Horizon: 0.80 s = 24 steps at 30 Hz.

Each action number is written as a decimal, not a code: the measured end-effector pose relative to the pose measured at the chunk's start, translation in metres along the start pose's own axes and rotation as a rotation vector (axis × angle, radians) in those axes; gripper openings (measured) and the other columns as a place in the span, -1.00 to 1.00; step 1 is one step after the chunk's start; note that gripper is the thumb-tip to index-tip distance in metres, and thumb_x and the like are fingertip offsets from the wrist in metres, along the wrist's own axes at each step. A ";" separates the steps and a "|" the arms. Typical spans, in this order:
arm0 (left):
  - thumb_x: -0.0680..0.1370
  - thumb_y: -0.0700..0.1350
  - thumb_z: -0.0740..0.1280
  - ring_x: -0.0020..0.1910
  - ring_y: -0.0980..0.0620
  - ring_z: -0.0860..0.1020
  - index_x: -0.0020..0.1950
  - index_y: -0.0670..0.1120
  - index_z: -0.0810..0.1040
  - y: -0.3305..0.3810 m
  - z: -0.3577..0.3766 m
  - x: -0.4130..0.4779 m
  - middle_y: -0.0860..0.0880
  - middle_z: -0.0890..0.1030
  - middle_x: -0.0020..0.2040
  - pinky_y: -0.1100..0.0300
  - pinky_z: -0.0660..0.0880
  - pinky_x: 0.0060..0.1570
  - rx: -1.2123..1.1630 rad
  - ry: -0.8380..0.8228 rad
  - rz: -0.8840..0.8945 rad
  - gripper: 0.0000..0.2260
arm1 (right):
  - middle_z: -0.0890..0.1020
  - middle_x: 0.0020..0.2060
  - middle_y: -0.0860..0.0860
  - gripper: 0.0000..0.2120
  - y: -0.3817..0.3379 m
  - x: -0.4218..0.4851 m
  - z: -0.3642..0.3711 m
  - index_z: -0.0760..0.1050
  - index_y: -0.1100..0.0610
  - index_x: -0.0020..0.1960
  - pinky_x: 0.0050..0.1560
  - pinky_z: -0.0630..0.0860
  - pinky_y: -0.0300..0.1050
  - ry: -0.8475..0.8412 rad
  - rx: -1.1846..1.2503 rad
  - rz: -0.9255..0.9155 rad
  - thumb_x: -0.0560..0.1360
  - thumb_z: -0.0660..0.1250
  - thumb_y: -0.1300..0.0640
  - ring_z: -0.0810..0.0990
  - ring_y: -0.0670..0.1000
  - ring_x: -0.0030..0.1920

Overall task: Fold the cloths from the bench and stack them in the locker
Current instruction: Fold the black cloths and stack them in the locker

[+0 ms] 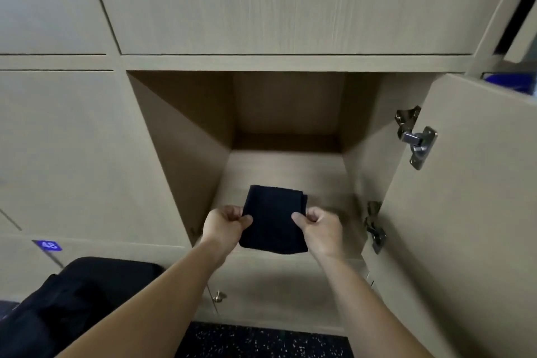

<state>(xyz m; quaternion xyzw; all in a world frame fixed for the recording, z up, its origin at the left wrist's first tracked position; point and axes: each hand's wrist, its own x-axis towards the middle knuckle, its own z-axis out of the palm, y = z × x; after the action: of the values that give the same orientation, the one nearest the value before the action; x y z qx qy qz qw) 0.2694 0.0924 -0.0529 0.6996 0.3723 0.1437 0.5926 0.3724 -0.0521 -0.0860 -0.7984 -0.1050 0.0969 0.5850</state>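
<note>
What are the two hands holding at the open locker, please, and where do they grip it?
A folded dark cloth: the left hand pinches its left edge, the right hand its right edge.

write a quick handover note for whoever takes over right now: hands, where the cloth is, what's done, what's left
Left hand: pinches the left edge of the folded dark cloth.
Right hand: pinches its right edge.
Cloth: at the front of the open locker, far end over the locker floor; can't tell if it rests there yet. Door is swung open to the right.
Done: this cloth is folded. No other cloth shows in the locker.
Left: set it down, let go, then fold and stack any others. The bench is out of view, so how many remain is unknown.
</note>
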 end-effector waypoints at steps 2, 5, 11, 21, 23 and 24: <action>0.55 -0.29 0.37 -0.23 -0.03 0.59 -0.29 -0.11 0.57 0.008 0.005 0.018 0.01 0.63 -0.34 0.05 0.57 -0.05 0.017 -0.012 0.024 -0.78 | 0.55 -0.40 -0.07 -0.75 0.000 0.022 0.002 0.47 0.06 -0.34 -0.29 0.43 -0.23 -0.023 -0.059 -0.025 0.49 0.41 0.15 0.52 -0.05 -0.33; 0.55 -0.27 0.38 -0.10 -0.05 0.61 -0.19 -0.08 0.57 0.013 0.009 0.041 -0.05 0.64 -0.17 0.01 0.58 0.05 0.011 -0.030 0.032 -0.85 | 0.68 -0.20 0.01 -0.92 0.002 0.049 0.007 0.61 0.11 -0.15 0.00 0.59 0.09 -0.049 -0.056 -0.010 0.50 0.41 0.12 0.65 0.06 -0.12; 0.55 -0.24 0.39 0.01 -0.06 0.64 0.01 -0.14 0.61 0.005 0.018 0.071 -0.11 0.67 -0.02 0.00 0.58 0.11 0.017 -0.067 0.032 -0.93 | 0.69 -0.14 0.02 -0.93 0.013 0.077 0.013 0.64 0.14 -0.08 0.08 0.58 0.13 -0.065 -0.027 0.024 0.51 0.40 0.14 0.66 0.06 -0.06; 0.56 -0.26 0.37 -0.11 0.01 0.62 0.02 -0.17 0.62 -0.022 0.024 0.090 -0.07 0.67 -0.08 0.22 0.56 -0.16 0.032 -0.034 0.012 -0.93 | 0.69 -0.16 0.03 -0.98 0.037 0.085 0.029 0.62 0.15 -0.08 -0.02 0.57 -0.01 -0.058 -0.007 0.047 0.49 0.43 0.21 0.65 0.06 -0.10; 0.57 -0.26 0.36 -0.15 0.06 0.61 0.00 -0.14 0.61 -0.027 0.024 0.092 -0.04 0.66 -0.10 0.26 0.52 -0.22 0.022 -0.034 0.012 -0.94 | 0.69 -0.08 0.05 -0.84 0.042 0.086 0.034 0.63 0.20 0.04 0.03 0.58 -0.03 -0.046 -0.030 0.044 0.48 0.44 0.19 0.66 0.05 -0.05; 0.57 -0.27 0.36 -0.16 0.07 0.60 -0.02 -0.13 0.61 -0.029 0.025 0.093 -0.03 0.66 -0.12 0.27 0.51 -0.23 0.014 -0.033 0.015 -0.93 | 0.69 -0.04 0.05 -0.78 0.044 0.086 0.035 0.62 0.22 0.10 0.09 0.58 -0.02 -0.039 -0.049 0.045 0.48 0.45 0.18 0.65 0.05 -0.01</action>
<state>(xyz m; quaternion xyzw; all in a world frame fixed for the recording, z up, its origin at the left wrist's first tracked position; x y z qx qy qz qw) 0.3388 0.1389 -0.1083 0.7087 0.3585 0.1340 0.5927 0.4480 -0.0090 -0.1410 -0.8127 -0.1004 0.1229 0.5607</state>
